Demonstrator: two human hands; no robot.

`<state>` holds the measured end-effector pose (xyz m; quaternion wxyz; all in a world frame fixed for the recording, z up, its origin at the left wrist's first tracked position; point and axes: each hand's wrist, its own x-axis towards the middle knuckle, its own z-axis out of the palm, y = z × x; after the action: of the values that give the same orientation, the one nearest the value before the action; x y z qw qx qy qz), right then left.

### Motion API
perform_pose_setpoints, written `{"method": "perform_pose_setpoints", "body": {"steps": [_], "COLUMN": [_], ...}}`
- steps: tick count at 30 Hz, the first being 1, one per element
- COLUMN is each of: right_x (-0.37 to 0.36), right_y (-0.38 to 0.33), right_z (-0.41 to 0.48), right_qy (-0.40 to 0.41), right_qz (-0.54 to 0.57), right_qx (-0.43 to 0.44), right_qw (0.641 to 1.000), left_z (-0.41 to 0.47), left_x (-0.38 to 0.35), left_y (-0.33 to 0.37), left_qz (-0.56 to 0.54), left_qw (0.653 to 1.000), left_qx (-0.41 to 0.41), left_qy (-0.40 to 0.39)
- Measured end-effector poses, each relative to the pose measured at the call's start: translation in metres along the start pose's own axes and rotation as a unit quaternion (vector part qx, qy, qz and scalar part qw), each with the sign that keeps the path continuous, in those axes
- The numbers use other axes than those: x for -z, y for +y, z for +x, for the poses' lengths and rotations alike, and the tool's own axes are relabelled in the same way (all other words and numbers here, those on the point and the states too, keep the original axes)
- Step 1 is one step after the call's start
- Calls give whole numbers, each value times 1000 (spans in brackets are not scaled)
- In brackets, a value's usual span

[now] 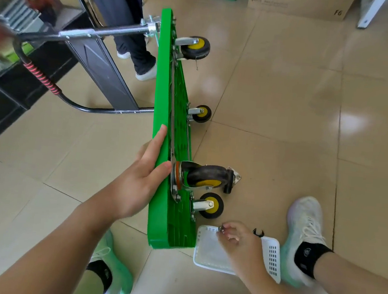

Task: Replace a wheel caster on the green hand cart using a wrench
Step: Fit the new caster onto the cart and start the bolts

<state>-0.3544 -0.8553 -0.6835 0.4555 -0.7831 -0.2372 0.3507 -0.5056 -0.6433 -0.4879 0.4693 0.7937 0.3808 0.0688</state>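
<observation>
The green hand cart [165, 111] stands on its side on the tiled floor, wheels pointing right. My left hand [145, 173] holds its upper edge, fingers along the deck and thumb near the caster plate. The near caster [203, 177], black with a yellow hub, sits at the cart's underside; a loose caster part [231, 180] lies just behind it. My right hand [236, 239] pinches a small metal nut or bolt [221, 229] over a white plastic basket [270, 251]. The black wrench [258, 232] lies at the basket's far rim.
Three more yellow-hubbed casters [195, 47] [202, 113] [211, 205] are on the cart. Its black handle [43, 80] with red wrap reaches left toward a dark shelf unit [106, 67]. Another person's legs [138, 53] stand behind. My shoes [303, 235] flank the basket. Cardboard boxes [297, 2] sit far back.
</observation>
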Motion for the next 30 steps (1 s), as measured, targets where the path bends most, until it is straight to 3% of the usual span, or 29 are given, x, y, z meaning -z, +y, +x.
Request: {"method": "perform_pose_setpoints", "body": {"steps": [4, 11, 30], "right_x": [15, 22, 17], "right_y": [-90, -176, -200], "right_z": [-15, 3, 27], "right_qy": [4, -85, -93], "right_qz": [146, 188, 185], "right_qx": [70, 132, 152], "right_qw": [987, 970, 966], "left_z": [-2, -1, 0], "left_x": [1, 2, 2], "left_y": [3, -2, -6], "left_qz": [-2, -4, -2], "left_qw": [1000, 1000, 999], "left_qx": [-1, -10, -12], "left_qy": [-11, -19, -32]}}
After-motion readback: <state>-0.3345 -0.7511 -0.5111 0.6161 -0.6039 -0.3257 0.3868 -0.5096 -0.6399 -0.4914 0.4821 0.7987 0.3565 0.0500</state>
